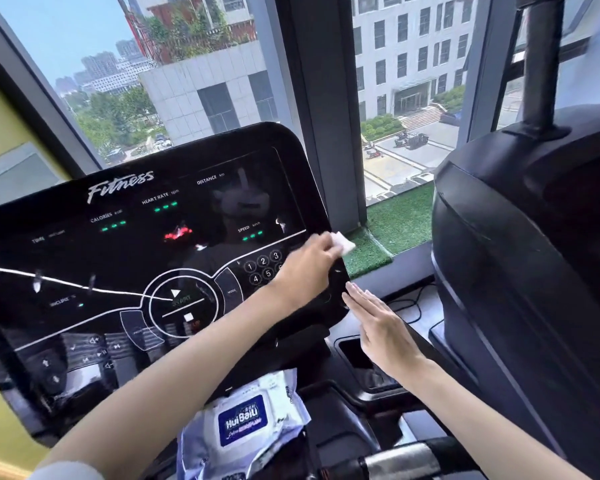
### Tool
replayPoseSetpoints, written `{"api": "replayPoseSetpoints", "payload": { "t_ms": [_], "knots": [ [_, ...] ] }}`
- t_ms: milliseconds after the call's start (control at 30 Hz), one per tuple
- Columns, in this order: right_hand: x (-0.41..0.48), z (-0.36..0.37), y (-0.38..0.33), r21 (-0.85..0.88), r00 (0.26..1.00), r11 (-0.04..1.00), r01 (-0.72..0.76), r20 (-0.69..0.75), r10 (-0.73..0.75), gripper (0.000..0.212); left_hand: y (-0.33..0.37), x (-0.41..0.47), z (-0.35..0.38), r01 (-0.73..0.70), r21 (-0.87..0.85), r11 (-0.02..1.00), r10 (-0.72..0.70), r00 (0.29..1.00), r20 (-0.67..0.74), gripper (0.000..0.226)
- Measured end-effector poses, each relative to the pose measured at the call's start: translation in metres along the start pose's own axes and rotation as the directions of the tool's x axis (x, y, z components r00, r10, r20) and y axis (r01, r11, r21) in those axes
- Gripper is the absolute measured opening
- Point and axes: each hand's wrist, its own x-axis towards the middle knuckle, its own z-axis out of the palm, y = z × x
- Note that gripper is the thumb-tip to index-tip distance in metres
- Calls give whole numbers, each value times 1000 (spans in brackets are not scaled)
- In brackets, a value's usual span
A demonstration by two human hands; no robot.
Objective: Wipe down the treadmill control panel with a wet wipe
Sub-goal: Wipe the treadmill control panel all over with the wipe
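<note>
Poking past left grip (309,268), seemingly: wipe (344,242)

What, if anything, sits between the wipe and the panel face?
Nothing visible. The left hand pinches the wet wipe at the right edge of the control panel, whose face is bare. The right hand lies flat by the lower right corner, off the face.
</note>
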Motion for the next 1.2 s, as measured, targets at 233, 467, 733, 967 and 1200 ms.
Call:
{"api": "replayPoseSetpoints", "payload": {
  "t_ms": [233, 467, 733, 967, 1200],
  "knots": [
    [2, 2, -3, -21, 1000, 1000, 2, 8, -2, 70, -3, 5, -3, 194, -112, 975, -214, 954, -211, 44],
    [5, 3, -2, -19, 999, 1000, -3, -49, 2, 66, -17, 17, -18, 179, -32, 983, -181, 960, -211, 38],
    [4, 3, -5, -113, 998, 993, 17, -59, -24, 70, 6, 4, -2, -65, 110, 992, 51, 991, 125, 45],
    [-2, -1, -3, -15, 1000, 1000, 14, 2, -14, 68, 21, -6, 8, -81, 48, 996, 74, 986, 149, 40],
    [14, -22, -18, 761, 749, 389, -520, 187, 636, 39, 6, 0, 7, 54, -6, 999, -54, 999, 9, 46]
  ]
}}
